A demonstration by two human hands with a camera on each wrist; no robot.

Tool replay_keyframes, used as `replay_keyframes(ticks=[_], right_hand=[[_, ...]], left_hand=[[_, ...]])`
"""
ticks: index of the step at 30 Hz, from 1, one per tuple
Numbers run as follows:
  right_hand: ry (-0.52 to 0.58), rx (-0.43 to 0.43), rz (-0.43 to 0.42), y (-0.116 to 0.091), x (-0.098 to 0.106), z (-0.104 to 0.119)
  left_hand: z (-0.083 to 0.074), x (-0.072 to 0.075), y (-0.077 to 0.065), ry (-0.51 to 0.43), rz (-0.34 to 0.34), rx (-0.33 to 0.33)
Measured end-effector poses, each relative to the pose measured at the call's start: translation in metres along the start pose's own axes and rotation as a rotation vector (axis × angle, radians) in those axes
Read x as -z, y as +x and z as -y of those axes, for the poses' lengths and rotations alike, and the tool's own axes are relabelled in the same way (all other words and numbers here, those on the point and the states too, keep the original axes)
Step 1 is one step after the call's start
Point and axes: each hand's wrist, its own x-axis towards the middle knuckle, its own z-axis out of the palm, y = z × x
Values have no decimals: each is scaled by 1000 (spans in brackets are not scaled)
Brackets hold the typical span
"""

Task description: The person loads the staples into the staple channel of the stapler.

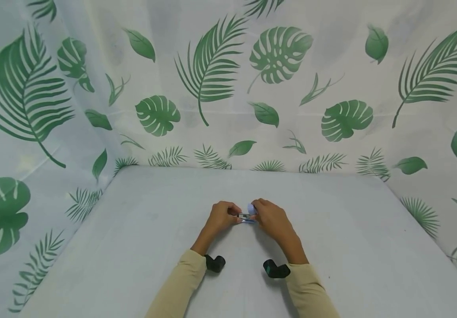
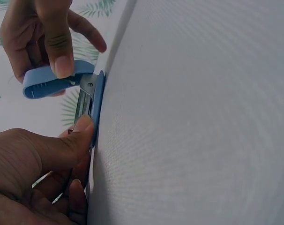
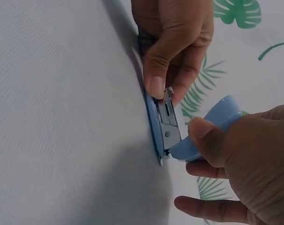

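A small light-blue stapler (image 3: pixel 157 124) rests on the white table, its top cover (image 3: pixel 221 117) swung up and back from the metal staple channel (image 2: pixel 84 104). My left hand (image 1: pixel 223 216) pinches the front end of its base and channel between thumb and fingers. With thumb and fingers, my right hand (image 1: pixel 271 217) grips the raised cover near the hinge side. In the right wrist view the right hand's lower finger (image 3: pixel 210 208) stretches out apart from the stapler. Whether staples lie in the channel cannot be made out.
The white table (image 1: pixel 164 198) spreads around both hands. Behind it and at the sides hangs a white curtain (image 1: pixel 220 110) printed with green leaves. A black wrist camera (image 1: pixel 215 263) sits at the left sleeve and another black camera (image 1: pixel 276 268) at the right.
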Motion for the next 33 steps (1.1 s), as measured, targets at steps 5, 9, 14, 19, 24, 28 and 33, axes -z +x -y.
replay_keyframes(ticks=[5,9,14,19,24,28,33], right_hand=[[-25,14,2,1,4,6],[-59,19,10,1,5,9],[-93,34,20,4,6,12],[-121,28,44,6,6,14],[-145,9,69,6,5,15],[-76,-61,106,4,6,14],[218,-255,152,-1,3,6]], left_hand=[[2,-1,0,1,-8,-4],[2,-1,-1,-1,-7,-5],[2,0,-1,1,-15,-27],[1,1,-1,12,-2,-32],[1,1,-2,15,31,-24],[3,1,-2,10,38,-40],[4,3,-2,1,77,-50]])
